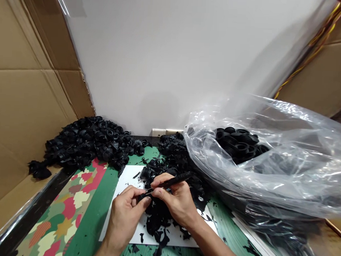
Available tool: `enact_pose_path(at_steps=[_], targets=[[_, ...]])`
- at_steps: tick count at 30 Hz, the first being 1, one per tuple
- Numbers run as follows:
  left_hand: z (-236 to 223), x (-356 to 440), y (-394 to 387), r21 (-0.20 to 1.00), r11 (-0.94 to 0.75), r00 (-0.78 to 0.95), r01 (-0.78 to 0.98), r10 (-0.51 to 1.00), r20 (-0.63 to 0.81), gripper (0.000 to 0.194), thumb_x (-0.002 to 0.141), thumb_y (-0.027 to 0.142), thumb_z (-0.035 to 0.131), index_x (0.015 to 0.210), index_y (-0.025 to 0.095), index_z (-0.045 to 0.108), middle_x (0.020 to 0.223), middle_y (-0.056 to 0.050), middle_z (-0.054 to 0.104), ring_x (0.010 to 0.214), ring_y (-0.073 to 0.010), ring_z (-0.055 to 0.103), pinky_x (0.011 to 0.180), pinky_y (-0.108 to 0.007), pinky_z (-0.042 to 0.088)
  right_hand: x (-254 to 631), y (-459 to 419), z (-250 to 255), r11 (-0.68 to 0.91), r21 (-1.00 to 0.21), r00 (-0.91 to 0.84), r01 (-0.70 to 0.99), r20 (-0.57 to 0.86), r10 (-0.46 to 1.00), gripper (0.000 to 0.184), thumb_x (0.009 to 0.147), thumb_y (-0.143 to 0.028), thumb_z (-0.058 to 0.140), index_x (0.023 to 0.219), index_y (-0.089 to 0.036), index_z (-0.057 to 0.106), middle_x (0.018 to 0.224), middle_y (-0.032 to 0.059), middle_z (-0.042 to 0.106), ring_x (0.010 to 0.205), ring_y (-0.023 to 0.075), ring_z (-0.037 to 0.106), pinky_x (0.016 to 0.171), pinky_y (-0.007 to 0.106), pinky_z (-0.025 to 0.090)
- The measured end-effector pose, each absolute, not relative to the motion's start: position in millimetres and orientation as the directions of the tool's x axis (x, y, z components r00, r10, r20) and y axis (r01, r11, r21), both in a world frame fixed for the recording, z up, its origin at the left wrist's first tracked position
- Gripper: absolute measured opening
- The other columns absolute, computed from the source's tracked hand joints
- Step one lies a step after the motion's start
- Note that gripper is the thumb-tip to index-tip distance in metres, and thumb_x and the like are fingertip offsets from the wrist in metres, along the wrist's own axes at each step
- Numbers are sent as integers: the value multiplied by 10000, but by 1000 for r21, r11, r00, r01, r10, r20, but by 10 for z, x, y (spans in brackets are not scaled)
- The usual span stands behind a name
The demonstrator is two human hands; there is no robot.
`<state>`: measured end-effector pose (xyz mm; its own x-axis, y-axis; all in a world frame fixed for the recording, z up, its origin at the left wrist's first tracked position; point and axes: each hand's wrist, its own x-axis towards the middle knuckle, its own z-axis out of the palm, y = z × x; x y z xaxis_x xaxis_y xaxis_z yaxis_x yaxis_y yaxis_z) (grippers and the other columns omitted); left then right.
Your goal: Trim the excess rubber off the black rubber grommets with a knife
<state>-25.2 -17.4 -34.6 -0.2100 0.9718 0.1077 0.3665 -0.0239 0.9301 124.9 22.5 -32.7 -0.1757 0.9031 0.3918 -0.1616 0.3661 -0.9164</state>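
Left hand (124, 216) with black rubber piece (141, 197), right hand (177, 203) with black knife (170, 183)

Rubber bellows heap (86, 142) left, behind paper sheet (126, 177) on mat (92, 211); plastic bag (260, 120) right, holding more bellows (237, 143).

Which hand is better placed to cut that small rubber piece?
The right hand looks better placed: it holds the black-handled knife, with its tip at the small black rubber piece, while the left hand is occupied pinching that piece.
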Motion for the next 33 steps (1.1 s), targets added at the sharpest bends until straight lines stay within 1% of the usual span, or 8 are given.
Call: enact_pose_path(at_steps=[10,20,24,26,28,30,31,33], targets=[[-335,-217,-178,916,-30,-189,400,975,115,314,652,482,693,640,169,689,545,51,405,468,-91,296,433,-227,255,1220,207,-361,484,-870,-221,-93,492,842,79,766,-263,666,735,-192,679,713,33,656,680,170,611,636,272,483],[-321,-213,-177,866,-58,-174,496,971,165,331,677,505,656,606,182,664,558,25,470,459,-105,361,438,-232,287,1237,203,-317,586,-810,-276,3,562,780,104,811,-247,606,740,-191,655,705,39,651,638,162,607,593,261,475],[-313,-218,-188,840,-83,-146,536,971,189,218,695,393,634,605,195,653,580,13,513,480,-119,423,463,-230,328,1209,147,-330,663,-747,-340,54,611,715,109,830,-187,554,751,-185,629,711,46,643,614,150,598,572,247,480],[-310,-216,-198,820,-93,-138,564,969,204,130,679,280,617,576,202,631,571,18,514,502,-126,440,488,-228,339,1182,112,-355,738,-667,-374,99,663,649,127,836,-150,519,764,-181,618,712,49,637,596,141,586,556,239,472],[-303,-206,-208,814,-88,-135,574,971,199,115,654,202,585,541,202,604,551,27,495,516,-129,439,502,-228,340,1167,107,-382,812,-562,-384,161,722,576,150,839,-124,487,770,-179,608,698,48,630,583,140,573,552,245,464],[-295,-193,-214,832,-58,-136,552,978,158,98,639,196,584,542,197,604,536,38,468,504,-123,415,491,-227,329,1182,152,-401,838,-504,-328,209,771,546,172,845,-111,463,763,-179,599,689,48,627,597,147,575,559,254,465],[-294,-188,-213,848,-37,-141,528,981,131,86,638,216,596,557,193,613,530,44,454,492,-118,396,479,-227,320,1202,192,-406,824,-520,-259,226,783,565,177,849,-113,462,753,-180,595,688,48,625,610,149,579,564,256,469],[-299,-187,-205,884,3,-153,468,985,77,98,635,272,626,597,183,638,523,55,428,472,-107,359,456,-225,304,1259,288,-410,731,-645,-80,223,735,673,157,849,-143,498,730,-185,591,685,39,614,602,144,579,553,249,471]])
